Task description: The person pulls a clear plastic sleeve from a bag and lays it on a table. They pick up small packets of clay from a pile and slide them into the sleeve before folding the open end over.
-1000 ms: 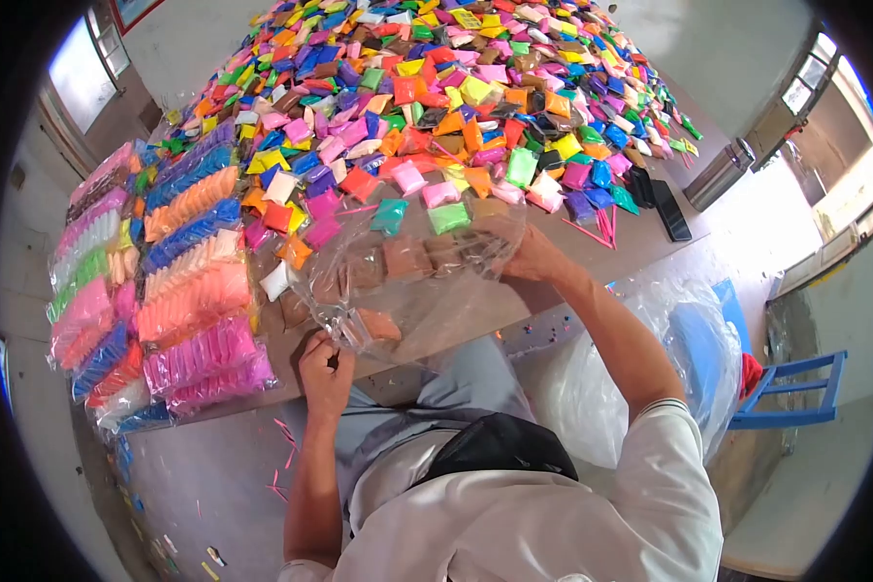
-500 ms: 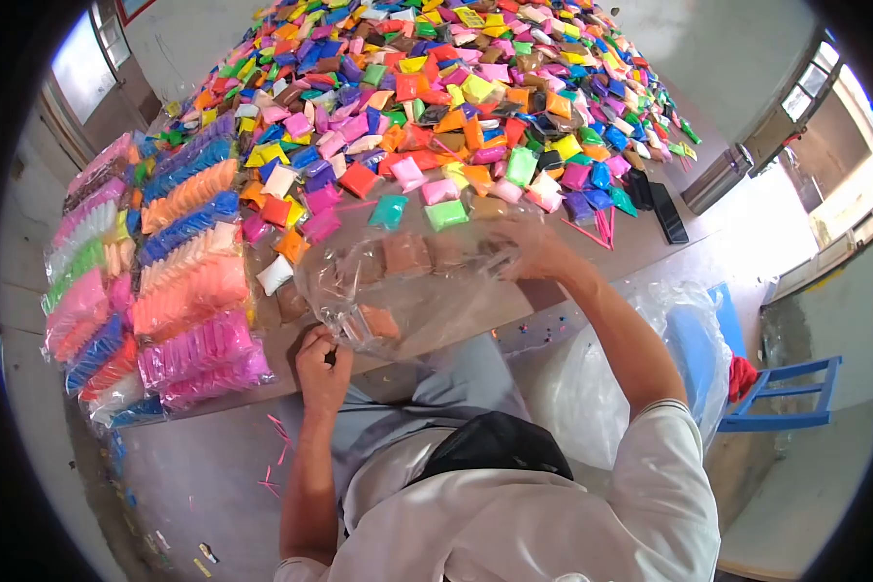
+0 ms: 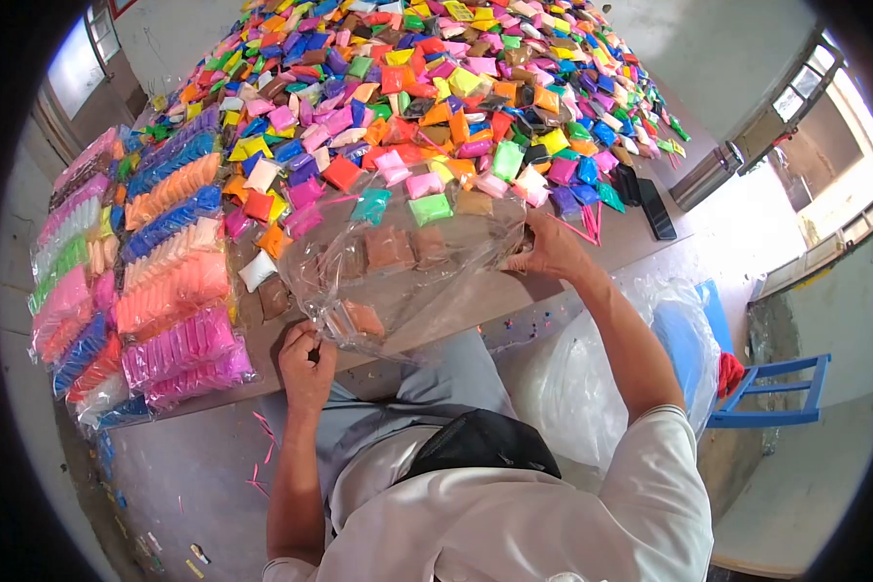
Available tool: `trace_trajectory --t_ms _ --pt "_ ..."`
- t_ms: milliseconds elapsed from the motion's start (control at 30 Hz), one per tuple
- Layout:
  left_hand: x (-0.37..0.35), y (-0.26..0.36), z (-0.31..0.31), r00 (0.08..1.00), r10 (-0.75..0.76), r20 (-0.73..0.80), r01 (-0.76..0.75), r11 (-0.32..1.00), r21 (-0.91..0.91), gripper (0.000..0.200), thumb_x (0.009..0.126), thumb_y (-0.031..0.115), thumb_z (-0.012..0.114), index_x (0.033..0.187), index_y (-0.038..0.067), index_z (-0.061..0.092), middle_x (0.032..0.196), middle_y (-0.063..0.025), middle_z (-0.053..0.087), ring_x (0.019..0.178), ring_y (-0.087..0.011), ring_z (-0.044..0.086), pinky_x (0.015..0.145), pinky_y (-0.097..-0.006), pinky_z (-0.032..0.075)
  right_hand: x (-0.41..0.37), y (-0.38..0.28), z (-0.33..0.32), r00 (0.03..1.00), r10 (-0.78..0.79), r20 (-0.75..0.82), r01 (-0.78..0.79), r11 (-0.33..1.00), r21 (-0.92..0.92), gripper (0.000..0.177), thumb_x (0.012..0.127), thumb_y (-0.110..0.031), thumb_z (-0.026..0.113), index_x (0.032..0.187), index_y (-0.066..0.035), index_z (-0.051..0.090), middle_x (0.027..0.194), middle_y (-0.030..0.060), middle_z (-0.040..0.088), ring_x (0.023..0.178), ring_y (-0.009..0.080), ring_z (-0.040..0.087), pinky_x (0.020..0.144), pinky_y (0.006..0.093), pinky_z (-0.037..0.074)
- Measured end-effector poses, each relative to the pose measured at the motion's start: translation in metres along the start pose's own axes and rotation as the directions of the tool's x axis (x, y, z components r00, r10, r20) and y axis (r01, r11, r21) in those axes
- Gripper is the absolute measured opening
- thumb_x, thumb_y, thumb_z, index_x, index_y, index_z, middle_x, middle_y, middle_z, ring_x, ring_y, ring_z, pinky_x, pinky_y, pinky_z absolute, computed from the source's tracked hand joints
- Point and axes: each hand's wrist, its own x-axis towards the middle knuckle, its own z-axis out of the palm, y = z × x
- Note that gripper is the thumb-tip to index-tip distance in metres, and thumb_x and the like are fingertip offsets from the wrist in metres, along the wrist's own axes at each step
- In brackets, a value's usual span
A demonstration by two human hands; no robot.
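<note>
A large clear plastic bag (image 3: 427, 301) is stretched between my two hands above the table's front edge. My left hand (image 3: 307, 364) is closed on its lower left corner. At the bag's upper right edge, my right hand (image 3: 551, 250) grips the film between thumb and fingers. An orange-brown packet (image 3: 356, 319) shows through the film near my left hand. Several brown packets (image 3: 390, 248) appear behind or within the clear film. Left of the bag lie a dark brown packet (image 3: 274, 298) and a white packet (image 3: 257, 271).
A big heap of small coloured packets (image 3: 436, 78) covers the back of the table (image 3: 359, 373). Bagged packets in rows (image 3: 175, 281) are stacked at left. A black phone (image 3: 657, 210) and a steel flask (image 3: 705, 177) stand at right, above a blue stool (image 3: 771, 393).
My right hand has moved slightly right and down, and the bag is drawn wider. The whole view has shifted a little; my left hand still holds the corner.
</note>
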Motion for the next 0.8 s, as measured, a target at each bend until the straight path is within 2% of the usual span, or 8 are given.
trace_trajectory --t_ms 33,133,233,433,533,633,733,800 --pt "0.000 0.001 0.000 1.000 -0.003 0.003 0.003 1.000 0.006 0.009 0.079 0.002 0.064 0.081 -0.008 0.062 0.098 -0.0181 0.068 0.087 -0.0289 0.066 0.077 -0.0354 0.051 0.000 0.000 0.001 0.999 -0.009 -0.036 0.011 0.999 0.049 0.076 0.060 -0.049 0.091 0.114 -0.002 0.064 0.106 0.0175 0.065 0.103 0.0339 0.063 0.085 0.0429 0.051" --pt "0.001 0.003 0.000 1.000 -0.004 0.009 0.004 1.000 0.015 0.010 0.079 0.002 0.064 0.081 -0.008 0.063 0.098 -0.0182 0.068 0.087 -0.0289 0.065 0.077 -0.0355 0.051 -0.002 -0.025 -0.005 0.999 0.031 0.016 -0.028 0.989 -0.145 0.084 0.058 -0.048 0.091 0.120 0.001 0.061 0.113 0.0194 0.064 0.106 0.0346 0.062 0.088 0.0426 0.051" --pt "0.001 -0.001 0.001 1.000 0.001 0.003 -0.001 1.000 0.018 0.010 0.079 0.002 0.064 0.082 -0.008 0.063 0.099 -0.0183 0.068 0.088 -0.0292 0.065 0.078 -0.0358 0.051 0.000 -0.014 0.003 0.998 -0.016 0.057 0.022 0.993 -0.118 0.091 0.059 -0.045 0.091 0.130 0.000 0.056 0.121 0.0205 0.061 0.112 0.0360 0.061 0.094 0.0423 0.050" --pt "-0.001 -0.004 0.001 1.000 0.009 0.006 -0.009 0.999 0.031 0.010 0.078 0.002 0.065 0.079 -0.008 0.062 0.098 -0.0191 0.067 0.090 -0.0306 0.065 0.079 -0.0366 0.051 -0.024 -0.019 -0.014 0.995 0.021 0.094 -0.016 0.999 -0.050 0.097 0.060 -0.043 0.091 0.140 -0.006 0.051 0.131 0.0193 0.057 0.119 0.0365 0.058 0.099 0.0427 0.048" --pt "-0.002 -0.007 0.001 1.000 0.007 0.003 -0.008 0.999 0.036 0.010 0.078 0.002 0.064 0.078 -0.007 0.061 0.098 -0.0194 0.067 0.089 -0.0312 0.065 0.079 -0.0368 0.051 -0.035 -0.021 -0.014 1.000 -0.002 0.000 0.002 1.000 -0.014 0.089 0.063 -0.040 0.089 0.139 -0.010 0.053 0.133 0.0167 0.057 0.118 0.0360 0.059 0.098 0.0431 0.049" --pt "-0.001 -0.005 0.000 1.000 -0.004 0.012 0.003 0.998 0.056 0.010 0.079 0.003 0.064 0.078 -0.007 0.061 0.098 -0.0197 0.067 0.088 -0.0315 0.065 0.079 -0.0369 0.051 -0.040 -0.010 0.002 0.987 -0.060 -0.147 0.051 0.997 -0.066 0.081 0.067 -0.038 0.087 0.137 -0.013 0.056 0.133 0.0151 0.058 0.115 0.0358 0.061 0.097 0.0436 0.050" --pt "0.000 -0.003 0.000 1.000 -0.010 0.014 0.009 0.999 0.047 0.011 0.079 0.003 0.064 0.078 -0.007 0.061 0.098 -0.0197 0.067 0.087 -0.0316 0.065 0.079 -0.0371 0.051 -0.038 -0.008 0.014 0.970 -0.095 -0.223 0.083 0.995 -0.062 0.073 0.067 -0.038 0.086 0.131 -0.014 0.059 0.124 0.0156 0.062 0.106 0.0354 0.064 0.091 0.0442 0.052" --pt "-0.001 -0.007 0.001 1.000 0.011 0.009 -0.011 0.999 0.033 0.011 0.078 0.003 0.064 0.077 -0.007 0.060 0.098 -0.0197 0.067 0.086 -0.0316 0.065 0.079 -0.0373 0.051 -0.036 -0.011 0.016 0.981 -0.023 -0.193 0.019 1.000 -0.021 0.070 0.067 -0.038 0.085 0.127 -0.012 0.060 0.117 0.0155 0.064 0.100 0.0350 0.066 0.086 0.0443 0.053"
